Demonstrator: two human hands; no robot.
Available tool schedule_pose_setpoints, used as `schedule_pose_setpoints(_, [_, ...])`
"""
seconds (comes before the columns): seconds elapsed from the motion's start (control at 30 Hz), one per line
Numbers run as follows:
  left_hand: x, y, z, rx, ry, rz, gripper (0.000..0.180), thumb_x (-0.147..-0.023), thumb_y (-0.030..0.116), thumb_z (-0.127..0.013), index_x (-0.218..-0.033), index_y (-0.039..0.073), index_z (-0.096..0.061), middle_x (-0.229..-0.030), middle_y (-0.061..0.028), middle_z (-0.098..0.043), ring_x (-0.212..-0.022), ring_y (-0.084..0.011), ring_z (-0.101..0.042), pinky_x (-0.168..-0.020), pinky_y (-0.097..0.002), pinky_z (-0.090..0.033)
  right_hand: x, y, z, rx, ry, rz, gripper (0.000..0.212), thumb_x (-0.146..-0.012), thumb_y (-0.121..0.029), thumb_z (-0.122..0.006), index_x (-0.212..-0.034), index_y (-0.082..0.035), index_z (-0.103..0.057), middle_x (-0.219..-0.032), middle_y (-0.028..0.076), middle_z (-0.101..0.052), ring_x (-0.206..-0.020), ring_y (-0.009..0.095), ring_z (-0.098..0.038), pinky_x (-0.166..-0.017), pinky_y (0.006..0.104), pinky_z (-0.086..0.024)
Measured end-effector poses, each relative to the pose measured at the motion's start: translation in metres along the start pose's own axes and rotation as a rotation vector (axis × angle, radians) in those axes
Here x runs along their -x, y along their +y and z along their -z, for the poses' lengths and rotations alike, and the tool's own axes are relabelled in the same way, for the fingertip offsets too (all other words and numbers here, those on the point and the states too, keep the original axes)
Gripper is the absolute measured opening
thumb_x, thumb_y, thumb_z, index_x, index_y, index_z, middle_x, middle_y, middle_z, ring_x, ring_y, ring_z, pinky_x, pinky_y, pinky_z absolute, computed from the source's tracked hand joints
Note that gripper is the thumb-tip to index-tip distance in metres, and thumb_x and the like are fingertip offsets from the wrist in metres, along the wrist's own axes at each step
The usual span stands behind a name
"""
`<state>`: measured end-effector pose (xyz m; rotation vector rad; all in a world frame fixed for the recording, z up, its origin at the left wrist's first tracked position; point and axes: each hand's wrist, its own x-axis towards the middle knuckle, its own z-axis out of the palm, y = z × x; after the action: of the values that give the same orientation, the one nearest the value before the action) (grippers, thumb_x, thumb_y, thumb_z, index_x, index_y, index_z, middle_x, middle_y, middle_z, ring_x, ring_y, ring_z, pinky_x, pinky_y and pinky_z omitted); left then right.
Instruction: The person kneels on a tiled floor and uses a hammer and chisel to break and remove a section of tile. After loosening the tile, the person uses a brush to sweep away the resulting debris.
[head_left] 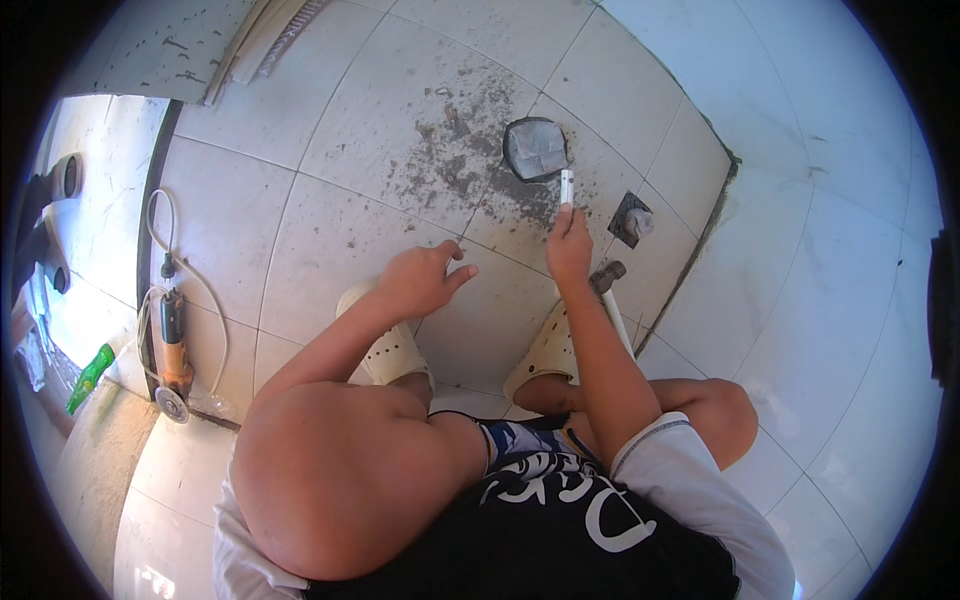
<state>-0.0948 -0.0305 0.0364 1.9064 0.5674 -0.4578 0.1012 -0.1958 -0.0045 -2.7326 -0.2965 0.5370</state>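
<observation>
Pale, glossy square floor tiles (233, 212) here, grit-strewn; upper centre-right, the right hand (570, 247) has its grip pinching a slim white bar (567, 187), left hand's (418, 284) grip spread—slacken that pinch, and the bar could drop!

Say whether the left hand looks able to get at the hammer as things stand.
Probably not easily: the left hand looks empty, but the hammer lies on the far side of the right forearm, which blocks the direct way.
</observation>
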Motion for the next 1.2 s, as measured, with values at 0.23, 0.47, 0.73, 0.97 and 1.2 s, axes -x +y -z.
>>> schedule_pose_setpoints(0.23, [-0.003, 0.008, 0.005, -0.027, -0.013, 0.004, 0.046, -0.093, 0.046, -0.056, -0.111, 0.004, -0.061, -0.076, -0.0181, -0.068, -0.079, -0.0374, -0.066, -0.073, -0.0468, -0.051, 0.025, -0.021, -0.038, -0.411, -0.115, -0.050, 0.044, -0.103, -0.044, -0.035, -0.097, -0.005, -0.053, -0.065, 0.009, -0.053, -0.058, 0.023, -0.056, -0.051, 0.0378, -0.045])
schedule_pose_setpoints(0.47, [-0.001, 0.009, 0.005, -0.024, 0.007, -0.013, 0.046, -0.093, 0.046, -0.055, -0.111, 0.004, -0.061, -0.075, -0.0188, -0.068, -0.078, -0.0378, -0.067, -0.073, -0.0463, -0.051, 0.026, -0.022, -0.011, -0.334, 0.039, -0.024, 0.045, -0.102, -0.043, -0.036, -0.097, -0.002, -0.054, -0.074, 0.020, -0.061, -0.070, 0.043, -0.059, -0.067, 0.0480, -0.046])
schedule_pose_setpoints(0.73, [0.001, 0.005, 0.005, -0.004, 0.014, -0.002, 0.047, -0.094, 0.046, -0.054, -0.112, 0.003, -0.061, -0.077, -0.0212, -0.067, -0.082, -0.0397, -0.066, -0.075, -0.0488, -0.050, 0.021, -0.013, -0.020, -0.078, 0.045, 0.011, 0.041, -0.103, -0.040, -0.035, -0.098, -0.003, -0.051, -0.081, 0.024, -0.062, -0.076, 0.048, -0.059, -0.068, 0.0527, -0.044])
schedule_pose_setpoints(0.97, [-0.004, 0.010, 0.002, -0.035, -0.016, -0.006, 0.050, -0.093, 0.048, -0.054, -0.114, 0.004, -0.060, -0.079, -0.0214, -0.068, -0.083, -0.0396, -0.066, -0.075, -0.0486, -0.051, 0.035, -0.057, -0.055, -0.763, -0.081, -0.359, 0.040, -0.103, -0.044, -0.034, -0.096, -0.007, -0.049, -0.071, 0.010, -0.054, -0.057, 0.022, -0.055, -0.053, 0.0366, -0.046])
schedule_pose_setpoints(1.2, [-0.001, 0.007, 0.004, -0.050, -0.014, 0.053, 0.049, -0.093, 0.047, -0.054, -0.114, 0.003, -0.060, -0.081, -0.0219, -0.068, -0.084, -0.0400, -0.066, -0.076, -0.0486, -0.050, 0.029, -0.012, -0.032, -0.526, 0.012, -0.153, 0.042, -0.103, -0.043, -0.037, -0.097, -0.002, -0.048, -0.071, 0.018, -0.058, -0.062, 0.032, -0.059, -0.060, 0.0450, -0.045])
